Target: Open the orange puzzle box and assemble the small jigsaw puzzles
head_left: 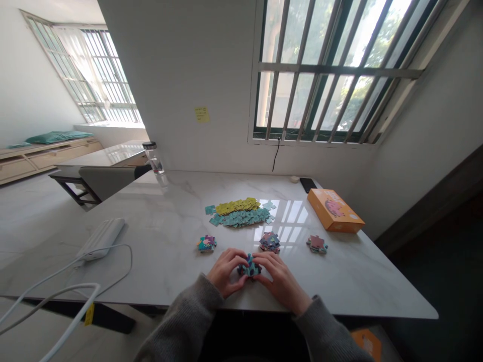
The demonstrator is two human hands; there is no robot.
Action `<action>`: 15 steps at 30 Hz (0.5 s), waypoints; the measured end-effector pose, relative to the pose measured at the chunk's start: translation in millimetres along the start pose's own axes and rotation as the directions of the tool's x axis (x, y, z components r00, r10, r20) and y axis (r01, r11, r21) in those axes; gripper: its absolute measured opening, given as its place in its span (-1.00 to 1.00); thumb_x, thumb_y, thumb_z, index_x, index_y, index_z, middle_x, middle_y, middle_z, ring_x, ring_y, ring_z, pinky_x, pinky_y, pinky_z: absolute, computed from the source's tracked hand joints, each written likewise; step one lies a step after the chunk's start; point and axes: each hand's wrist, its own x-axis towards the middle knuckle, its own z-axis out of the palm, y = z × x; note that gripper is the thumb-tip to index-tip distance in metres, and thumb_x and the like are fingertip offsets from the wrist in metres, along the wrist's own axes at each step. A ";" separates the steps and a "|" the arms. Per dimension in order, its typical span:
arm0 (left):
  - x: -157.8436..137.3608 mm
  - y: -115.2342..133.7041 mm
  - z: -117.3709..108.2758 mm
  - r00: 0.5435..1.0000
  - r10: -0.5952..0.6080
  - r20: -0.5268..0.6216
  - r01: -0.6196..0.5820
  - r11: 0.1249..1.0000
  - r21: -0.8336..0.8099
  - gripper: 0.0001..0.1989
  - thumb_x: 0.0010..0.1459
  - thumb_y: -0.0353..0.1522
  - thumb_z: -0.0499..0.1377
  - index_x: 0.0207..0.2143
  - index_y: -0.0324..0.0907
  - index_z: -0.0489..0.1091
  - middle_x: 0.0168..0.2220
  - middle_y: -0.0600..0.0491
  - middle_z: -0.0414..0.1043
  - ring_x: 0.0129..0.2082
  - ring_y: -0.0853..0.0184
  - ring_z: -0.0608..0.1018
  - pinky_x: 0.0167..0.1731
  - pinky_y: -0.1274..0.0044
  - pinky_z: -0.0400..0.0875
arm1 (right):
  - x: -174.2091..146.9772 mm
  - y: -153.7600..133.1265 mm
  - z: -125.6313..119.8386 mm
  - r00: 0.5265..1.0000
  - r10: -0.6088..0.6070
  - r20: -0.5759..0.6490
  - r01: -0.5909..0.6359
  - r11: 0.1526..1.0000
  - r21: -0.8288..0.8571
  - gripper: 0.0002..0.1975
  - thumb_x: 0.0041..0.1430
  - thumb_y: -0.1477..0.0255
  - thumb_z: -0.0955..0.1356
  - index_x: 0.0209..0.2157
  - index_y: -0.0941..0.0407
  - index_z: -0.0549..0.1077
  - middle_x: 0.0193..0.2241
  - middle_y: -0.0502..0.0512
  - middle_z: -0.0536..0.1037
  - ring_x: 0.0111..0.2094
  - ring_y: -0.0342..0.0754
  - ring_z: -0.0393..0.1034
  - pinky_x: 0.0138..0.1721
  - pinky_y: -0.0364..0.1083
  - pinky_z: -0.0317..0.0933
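Between my two hands sits a small stack of jigsaw puzzle pieces [249,268], teal and dark blue on top, close to the table's front edge. My left hand [227,271] curls round its left side, thumb and fingers touching it. From the right, my right hand [279,277] grips the same stack with bent fingers. Just beyond are three other small piles: a multicoloured pile [207,244] to the left, a purple-grey pile [269,242] right behind my right hand, and a reddish-brown pile [317,244] to the right. Farther back lie overlapping rows of yellow pieces [237,205] and light-blue pieces [243,217].
An orange box [335,210] lies at the table's right, with a black phone [308,185] behind it. On the left are a white power strip [100,239] and loose white cables [81,301]. A clear bottle [153,158] stands at the back left corner of the white table [162,271].
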 end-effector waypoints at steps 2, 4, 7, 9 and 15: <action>0.0 -3.5 -6.4 0.997 0.057 -0.043 -0.056 0.998 0.038 -0.81 0.09 -0.52 0.17 -0.25 -0.12 0.43 -0.22 0.01 0.52 -0.17 0.26 0.52 -0.11 0.38 0.42 | -0.4 -0.2 -1.0 1.000 0.004 -0.016 -0.004 1.000 0.006 -0.58 0.27 0.38 0.38 0.14 0.03 0.32 0.11 0.21 0.45 0.13 0.09 0.33 0.12 0.13 0.32; -0.7 -6.3 -14.2 0.993 0.100 -0.058 -0.094 0.991 0.093 -0.82 0.13 -0.53 0.13 -0.26 -0.12 0.43 -0.30 0.04 0.54 -0.21 0.27 0.53 -0.14 0.40 0.41 | -0.5 -0.8 -1.0 1.000 0.001 -0.008 -0.001 1.000 -0.009 -0.54 0.27 0.37 0.37 0.18 0.03 0.30 0.15 0.22 0.41 0.16 0.10 0.31 0.13 0.16 0.31; -3.8 -2.9 -20.6 0.995 0.095 -0.042 -0.087 0.982 0.170 -0.84 0.16 -0.50 0.14 -0.25 -0.11 0.45 -0.32 0.03 0.54 -0.25 0.27 0.52 -0.19 0.40 0.39 | 0.0 -3.0 1.2 0.998 0.002 0.061 0.003 0.997 -0.076 -0.58 0.25 0.39 0.38 0.13 -0.01 0.35 0.12 0.20 0.42 0.13 0.13 0.32 0.11 0.19 0.32; -7.0 5.8 -18.0 0.997 0.066 -0.043 -0.057 0.980 0.193 -0.88 0.16 -0.46 0.16 -0.26 -0.12 0.45 -0.32 0.03 0.52 -0.28 0.27 0.50 -0.22 0.41 0.38 | 0.4 -4.8 3.3 0.995 0.015 0.095 -0.003 0.993 -0.119 -0.61 0.24 0.41 0.39 0.10 -0.01 0.38 0.09 0.19 0.44 0.10 0.14 0.33 0.09 0.21 0.32; -10.2 26.5 3.2 0.996 0.072 0.056 -0.082 0.980 0.180 -0.88 0.10 -0.35 0.24 -0.26 -0.10 0.46 -0.29 0.02 0.52 -0.24 0.21 0.48 -0.20 0.37 0.36 | 1.3 -3.6 5.3 0.996 0.041 0.073 -0.036 0.997 -0.072 -0.61 0.23 0.44 0.39 0.09 0.01 0.37 0.07 0.19 0.42 0.09 0.14 0.30 0.10 0.19 0.30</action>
